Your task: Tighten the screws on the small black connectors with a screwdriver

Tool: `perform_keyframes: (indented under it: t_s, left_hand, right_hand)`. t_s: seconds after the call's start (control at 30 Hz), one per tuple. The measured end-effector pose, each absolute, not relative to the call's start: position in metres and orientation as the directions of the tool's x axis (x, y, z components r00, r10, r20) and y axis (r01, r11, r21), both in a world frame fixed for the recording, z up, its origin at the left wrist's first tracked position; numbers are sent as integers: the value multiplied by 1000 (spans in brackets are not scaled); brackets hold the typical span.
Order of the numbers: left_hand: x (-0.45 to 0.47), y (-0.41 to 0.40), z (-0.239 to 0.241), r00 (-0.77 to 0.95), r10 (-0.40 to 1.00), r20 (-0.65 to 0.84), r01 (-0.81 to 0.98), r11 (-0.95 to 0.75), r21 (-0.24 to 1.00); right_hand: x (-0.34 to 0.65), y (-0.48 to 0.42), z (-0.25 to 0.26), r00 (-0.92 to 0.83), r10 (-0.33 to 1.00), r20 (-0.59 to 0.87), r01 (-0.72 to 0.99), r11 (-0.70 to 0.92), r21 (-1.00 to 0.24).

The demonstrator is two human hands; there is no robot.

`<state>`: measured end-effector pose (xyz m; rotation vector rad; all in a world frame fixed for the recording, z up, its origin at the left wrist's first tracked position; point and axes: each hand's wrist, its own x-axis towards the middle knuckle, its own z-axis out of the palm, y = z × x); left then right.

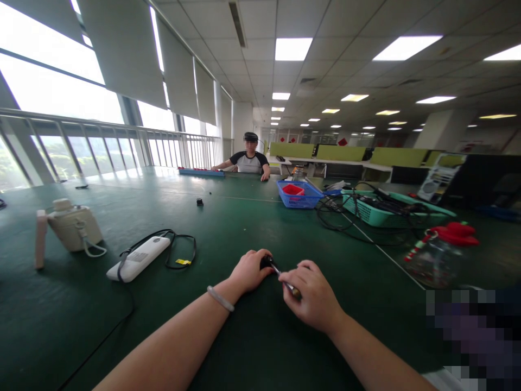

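Observation:
My left hand (246, 272), with a pale bangle on its wrist, is closed around a small black part (265, 262) low over the green table. Fingers cover most of that part, so its exact kind does not show. In my right hand (313, 297) is a slim screwdriver (275, 267) with a metal shaft and a brownish handle end, gripped between thumb and fingers. The shaft slants up and left, and its tip meets the black part. Another small black block (199, 202) lies farther off on the table, apart from both hands.
A white power strip (140, 258) with a black cable and a beige bottle (77, 225) stand left. Ahead right are a blue basket (299, 201), a teal basket (368, 210) with cables, and a red-lidded jar (437, 260). A person (249, 160) sits at the far end.

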<state>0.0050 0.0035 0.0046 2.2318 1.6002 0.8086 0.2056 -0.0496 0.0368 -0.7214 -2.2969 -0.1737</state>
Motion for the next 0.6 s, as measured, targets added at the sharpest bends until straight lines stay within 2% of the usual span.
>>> perform_keyframes:
  t_s: [0.4,0.6]
  left_hand:
    - [5,6,3,219,940,260,795,-326,511]
    - [4,7,1,212,941,265,806,-322,497]
  right_hand:
    - [208,-44,33,-561,458,690,568,819,-82]
    - [209,-40,33,-506,543,670,604,778,-175]
